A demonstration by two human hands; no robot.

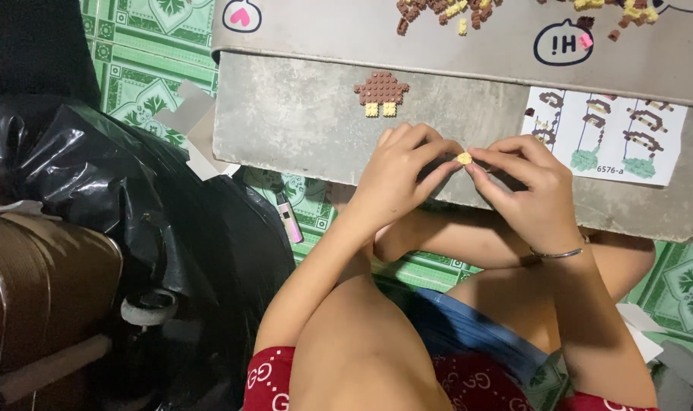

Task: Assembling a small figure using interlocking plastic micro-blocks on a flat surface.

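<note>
My left hand and my right hand meet over the near edge of a grey low table, and both pinch a tiny yellow brick piece between their fingertips. A small brown and yellow brick build lies flat on the table just beyond my left hand. A printed instruction sheet lies right of my right hand. Loose brown and yellow bricks are scattered on the raised grey surface at the back.
A black plastic bag and a brown case fill the left side. A small pink tube lies on the green patterned floor mat. Cardboard scraps sit by the table's left edge. My bent knees are under the table.
</note>
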